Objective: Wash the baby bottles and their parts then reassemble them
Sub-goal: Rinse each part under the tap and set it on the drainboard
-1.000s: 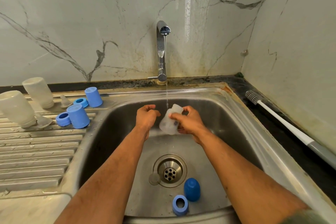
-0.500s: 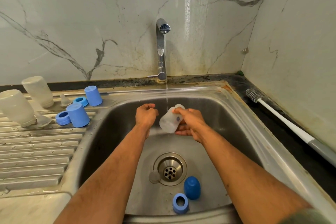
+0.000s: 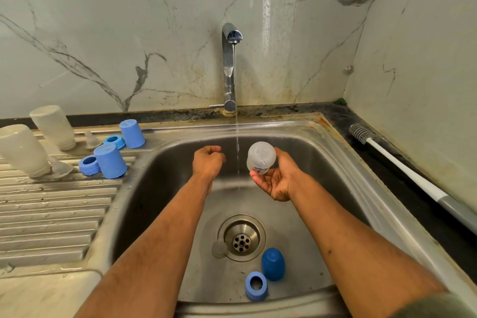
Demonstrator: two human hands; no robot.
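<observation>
- The clear baby bottle [image 3: 261, 157] sits at centre frame over the sink [image 3: 343, 162], just right of the thin stream of water [image 3: 237, 147] from the tap [image 3: 229, 67].
- Its rounded base faces the camera and upward; its long axis runs away from the lens and down into the palm, so the mouth end is hidden.
- The right hand [image 3: 277, 179] cups the bottle from below, fingers curled around its lower part, palm turned up.
- The left hand [image 3: 207, 161] is left of the stream, fingers curled into a loose fist; whether it holds anything small cannot be made out.
- In the lower centre of the frame, on the basin floor near the drain [image 3: 241, 239], stand a dark blue cap [image 3: 273, 263] and a lighter blue ring [image 3: 256, 285]; a clear piece [image 3: 219, 248] at the drain's left edge is hard to identify.
- At left, on the ribbed drainboard [image 3: 51, 214], two cloudy bottles [image 3: 23, 151] stand mouth down, tilted, beside blue caps [image 3: 110, 161] and blue rings [image 3: 89, 164].
- Clear teats [image 3: 90, 140] there are faint.
- At right, a bottle brush [image 3: 387, 160] lies on the dark counter [image 3: 413, 204], its handle cut off by the frame edge.
</observation>
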